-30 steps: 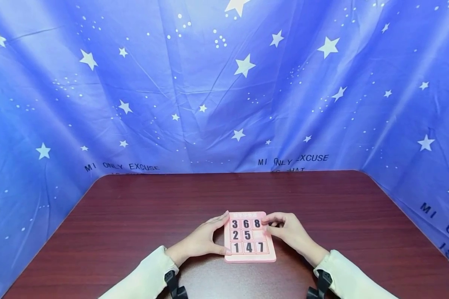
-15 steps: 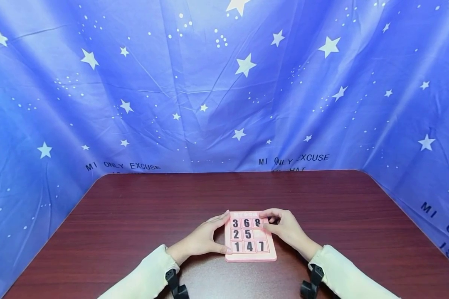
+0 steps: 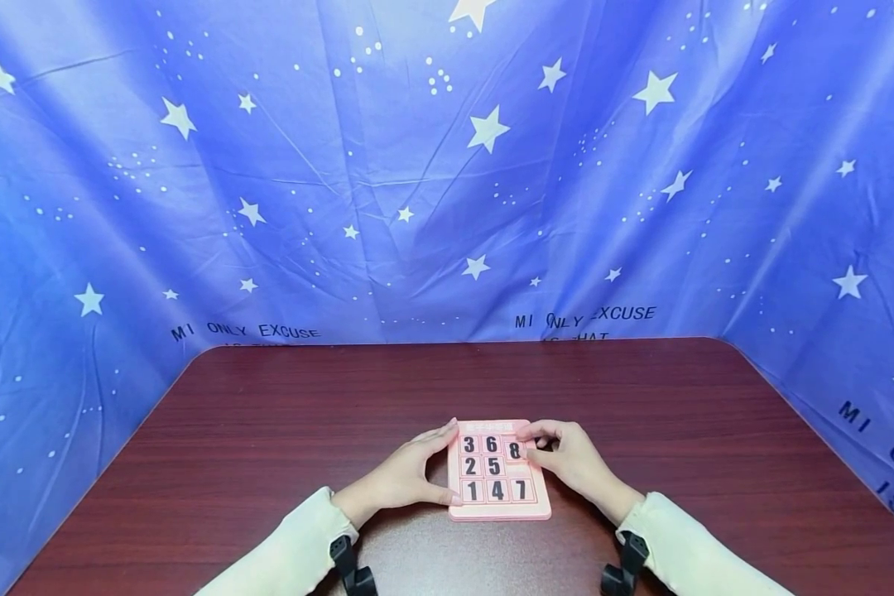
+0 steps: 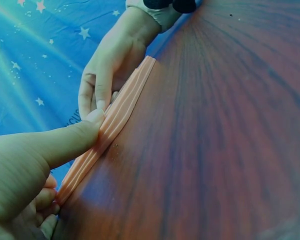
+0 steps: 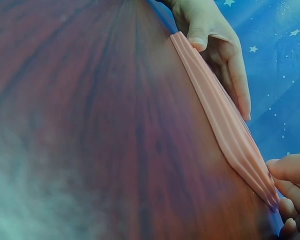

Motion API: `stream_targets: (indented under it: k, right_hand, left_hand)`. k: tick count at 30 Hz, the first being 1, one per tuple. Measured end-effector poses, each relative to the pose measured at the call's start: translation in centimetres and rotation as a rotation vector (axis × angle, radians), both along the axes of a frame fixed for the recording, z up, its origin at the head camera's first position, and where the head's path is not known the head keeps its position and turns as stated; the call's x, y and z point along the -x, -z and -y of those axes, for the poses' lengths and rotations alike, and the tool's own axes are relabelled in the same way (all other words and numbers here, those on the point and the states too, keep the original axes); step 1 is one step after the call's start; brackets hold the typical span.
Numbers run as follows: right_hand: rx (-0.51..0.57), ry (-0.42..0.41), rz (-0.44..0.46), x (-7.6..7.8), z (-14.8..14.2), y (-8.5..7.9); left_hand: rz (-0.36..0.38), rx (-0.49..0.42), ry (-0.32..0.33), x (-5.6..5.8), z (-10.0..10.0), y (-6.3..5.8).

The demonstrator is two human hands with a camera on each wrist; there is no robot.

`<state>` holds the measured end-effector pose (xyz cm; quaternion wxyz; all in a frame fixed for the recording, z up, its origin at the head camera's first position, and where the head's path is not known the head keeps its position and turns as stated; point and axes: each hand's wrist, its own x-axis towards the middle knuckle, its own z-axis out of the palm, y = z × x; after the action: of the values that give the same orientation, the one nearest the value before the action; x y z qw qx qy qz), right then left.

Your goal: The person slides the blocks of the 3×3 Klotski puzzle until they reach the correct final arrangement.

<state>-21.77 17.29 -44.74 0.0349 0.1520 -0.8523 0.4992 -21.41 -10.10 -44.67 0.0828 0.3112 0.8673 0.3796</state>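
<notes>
A pink sliding number puzzle point(image 3: 499, 511) lies flat on the table, its black-numbered tiles in rows. Along the board's left side, my left hand point(image 3: 406, 473) holds it, thumb at the near corner and fingertips at the far one. My right hand point(image 3: 579, 463) has its thumb and forefinger at the number 8 tile point(image 3: 513, 451), pinching its right part. That tile sits a little lower than the 3 and 6 beside it, partly over the gap above the 7. Both wrist views show the layered board edge point(image 4: 125, 110) side-on; the tile faces are hidden there.
The dark red wooden table point(image 3: 283, 406) extends around the board. A blue star-printed cloth point(image 3: 387, 165) hangs behind and at both sides. Black wrist cameras point(image 3: 352, 567) sit on both cuffs.
My right forefinger and thumb have shifted left onto the 8 tile. The tile has slid slightly toward me, into the gap below it. The left hand stays put.
</notes>
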Motion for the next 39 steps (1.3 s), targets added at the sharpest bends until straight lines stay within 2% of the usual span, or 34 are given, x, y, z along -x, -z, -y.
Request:
stream_targets:
  k: [15, 21, 28, 32, 39]
  right_hand:
    - [0.096, -0.051, 0.072, -1.4, -0.2, -0.5]
    - [0.072, -0.050, 0.085, -1.7, -0.1, -0.5]
    - [0.054, -0.043, 0.086, -1.7, -0.3, -0.4]
    - [0.089, -0.056, 0.092, -1.5, -0.4, -0.3]
    - [0.156, -0.029, 0.099, -0.8, 0.1, -0.6]
  left_hand:
    - [-0.003, 0.006, -0.005, -0.1, 0.0, 0.1]
    - [0.008, -0.009, 0.000, -0.2, 0.1, 0.0]
    - [-0.008, -0.005, 0.005, -0.1, 0.0, 0.1]
    - [-0.016, -0.009, 0.011, 0.0, 0.0, 0.1]
    - [-0.006, -0.003, 0.002, 0.0, -0.1, 0.0]
